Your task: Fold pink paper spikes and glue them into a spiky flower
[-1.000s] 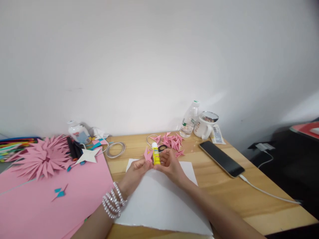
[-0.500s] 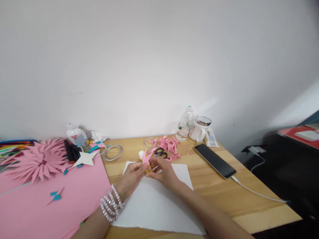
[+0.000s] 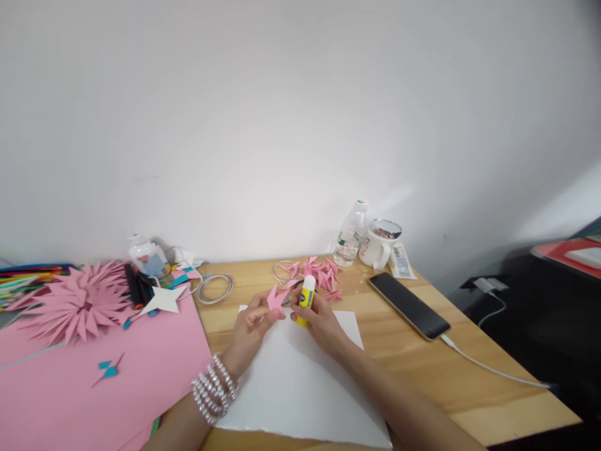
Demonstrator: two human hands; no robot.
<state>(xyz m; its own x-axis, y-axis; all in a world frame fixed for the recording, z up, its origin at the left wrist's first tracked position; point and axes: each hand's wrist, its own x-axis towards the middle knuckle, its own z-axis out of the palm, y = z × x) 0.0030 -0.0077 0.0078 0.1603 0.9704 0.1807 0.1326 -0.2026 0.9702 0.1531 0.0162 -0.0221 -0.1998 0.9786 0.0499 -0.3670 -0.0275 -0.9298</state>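
Note:
My left hand point(image 3: 253, 322), with a beaded bracelet on the wrist, pinches a folded pink paper piece point(image 3: 276, 298) above the white sheet point(image 3: 300, 388). A yellow glue stick point(image 3: 307, 299) with its white end upward is gripped in my right hand point(image 3: 320, 321), a small gap to the right of the paper piece. Behind my hands lies a pile of folded pink paper pieces point(image 3: 323, 274). The scissors seen beside that pile are now mostly hidden by my right hand and the glue stick.
On the left, a spiky pink paper flower point(image 3: 84, 305) and a white paper star point(image 3: 164, 300) lie on pink sheets point(image 3: 154, 363). A coiled cable point(image 3: 215, 289) is at the back. To the right are a bottle point(image 3: 350, 238), a mug point(image 3: 379, 244) and a charging phone point(image 3: 408, 305).
My right hand has moved right with the glue stick, away from the pink paper piece. The glue stick now stands more upright. My left hand keeps its pinch on the paper.

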